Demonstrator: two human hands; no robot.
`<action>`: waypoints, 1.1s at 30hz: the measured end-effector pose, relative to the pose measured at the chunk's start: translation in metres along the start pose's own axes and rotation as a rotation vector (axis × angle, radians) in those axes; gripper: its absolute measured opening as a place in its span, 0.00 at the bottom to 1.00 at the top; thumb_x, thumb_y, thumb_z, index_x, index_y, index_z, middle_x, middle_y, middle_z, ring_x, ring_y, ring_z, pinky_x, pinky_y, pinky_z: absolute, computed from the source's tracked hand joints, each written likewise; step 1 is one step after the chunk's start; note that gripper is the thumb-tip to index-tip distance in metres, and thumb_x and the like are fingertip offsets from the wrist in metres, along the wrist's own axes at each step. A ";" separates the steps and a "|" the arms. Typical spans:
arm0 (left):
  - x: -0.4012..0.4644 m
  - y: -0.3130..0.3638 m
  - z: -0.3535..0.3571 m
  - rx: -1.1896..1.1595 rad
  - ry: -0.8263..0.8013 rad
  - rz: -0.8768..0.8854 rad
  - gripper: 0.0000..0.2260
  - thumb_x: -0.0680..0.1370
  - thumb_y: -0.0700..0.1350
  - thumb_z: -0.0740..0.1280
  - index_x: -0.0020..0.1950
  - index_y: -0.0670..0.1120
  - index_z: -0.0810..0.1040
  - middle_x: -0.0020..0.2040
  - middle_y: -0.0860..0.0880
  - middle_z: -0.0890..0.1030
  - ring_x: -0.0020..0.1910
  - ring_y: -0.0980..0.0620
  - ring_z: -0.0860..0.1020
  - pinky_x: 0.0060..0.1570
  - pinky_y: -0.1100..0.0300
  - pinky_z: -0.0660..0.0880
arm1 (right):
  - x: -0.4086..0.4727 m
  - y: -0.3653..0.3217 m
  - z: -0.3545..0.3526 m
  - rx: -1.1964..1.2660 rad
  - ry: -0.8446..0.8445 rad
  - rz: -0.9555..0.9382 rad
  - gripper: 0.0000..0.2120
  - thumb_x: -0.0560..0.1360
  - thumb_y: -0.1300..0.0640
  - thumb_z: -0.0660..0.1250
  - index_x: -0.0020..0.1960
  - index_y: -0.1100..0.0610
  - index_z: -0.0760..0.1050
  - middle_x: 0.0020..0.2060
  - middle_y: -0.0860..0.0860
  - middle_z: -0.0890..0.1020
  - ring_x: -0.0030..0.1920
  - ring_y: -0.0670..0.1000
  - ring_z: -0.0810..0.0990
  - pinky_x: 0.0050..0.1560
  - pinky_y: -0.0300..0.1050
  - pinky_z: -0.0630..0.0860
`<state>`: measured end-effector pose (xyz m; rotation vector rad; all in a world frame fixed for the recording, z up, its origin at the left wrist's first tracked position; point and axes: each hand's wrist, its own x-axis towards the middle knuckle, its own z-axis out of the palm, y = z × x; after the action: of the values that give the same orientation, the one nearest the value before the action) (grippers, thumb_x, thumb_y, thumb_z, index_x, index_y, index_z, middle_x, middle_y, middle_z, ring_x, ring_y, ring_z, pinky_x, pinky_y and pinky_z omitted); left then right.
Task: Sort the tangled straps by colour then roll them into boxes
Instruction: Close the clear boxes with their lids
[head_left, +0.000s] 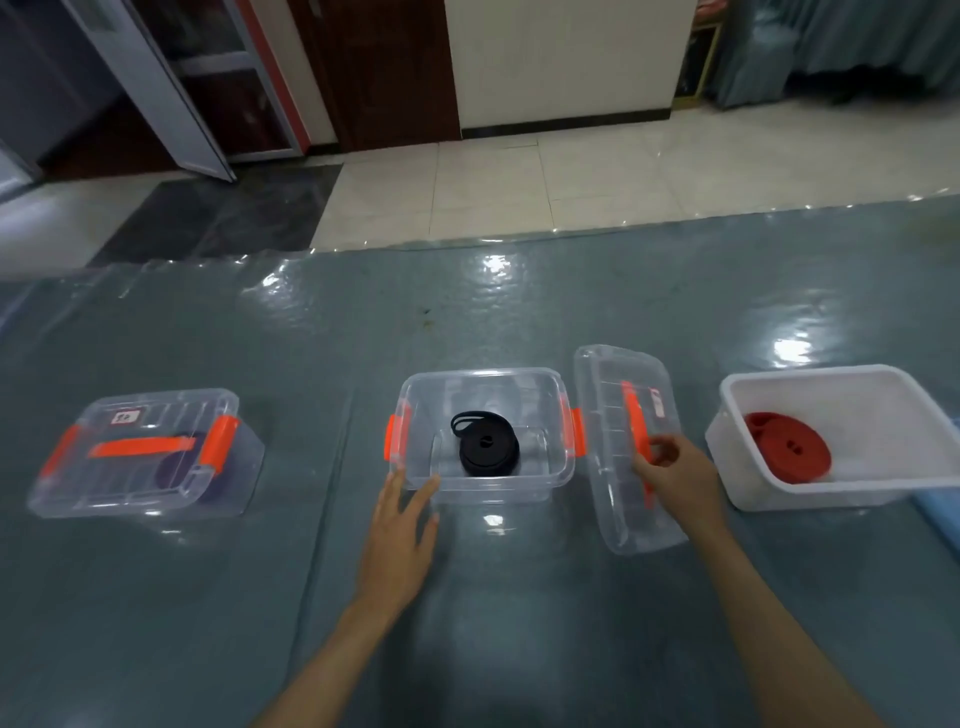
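Note:
A rolled black strap (488, 449) lies inside the open clear box (558, 397) at the middle of the table. My left hand (402, 530) rests with straight fingers against that box's near left corner. The box's clear lid (613, 384) with an orange handle lies just right of it, and my right hand (675, 475) grips the lid at the handle. A rolled red strap (787, 449) sits in the white box (810, 376) at the right. A purple strap (176, 470) shows dimly through the closed clear box (124, 499) at the left.
The table (519, 322) is covered in a shiny grey-blue plastic sheet. Its far edge meets a tiled floor (571, 171). A blue object (940, 525) peeks out at the right edge by the white box.

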<state>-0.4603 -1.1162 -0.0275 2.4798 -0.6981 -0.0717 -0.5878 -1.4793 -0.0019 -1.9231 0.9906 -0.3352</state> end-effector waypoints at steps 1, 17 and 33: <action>0.001 0.004 -0.001 -0.060 0.038 -0.035 0.23 0.84 0.44 0.66 0.79 0.52 0.69 0.84 0.52 0.58 0.82 0.50 0.59 0.79 0.50 0.62 | 0.006 -0.014 0.006 -0.047 -0.028 -0.060 0.14 0.70 0.57 0.79 0.54 0.53 0.81 0.43 0.49 0.84 0.44 0.52 0.82 0.43 0.43 0.73; 0.117 -0.022 -0.006 -0.332 -0.109 -0.290 0.24 0.87 0.50 0.56 0.83 0.47 0.60 0.82 0.50 0.63 0.80 0.49 0.63 0.80 0.50 0.59 | 0.026 -0.084 0.145 -0.515 -0.200 -0.724 0.13 0.74 0.55 0.72 0.58 0.50 0.82 0.53 0.49 0.80 0.54 0.55 0.77 0.56 0.55 0.76; 0.103 -0.002 0.005 -0.572 0.372 -0.505 0.16 0.82 0.44 0.69 0.71 0.50 0.80 0.67 0.53 0.82 0.65 0.57 0.80 0.67 0.59 0.76 | -0.001 -0.059 0.124 -0.248 0.226 -0.171 0.19 0.83 0.53 0.67 0.73 0.47 0.75 0.32 0.57 0.80 0.32 0.59 0.78 0.36 0.46 0.70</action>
<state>-0.3716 -1.1682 -0.0227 1.9726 0.1115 0.0052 -0.4868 -1.3877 -0.0202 -2.2390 1.0550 -0.5604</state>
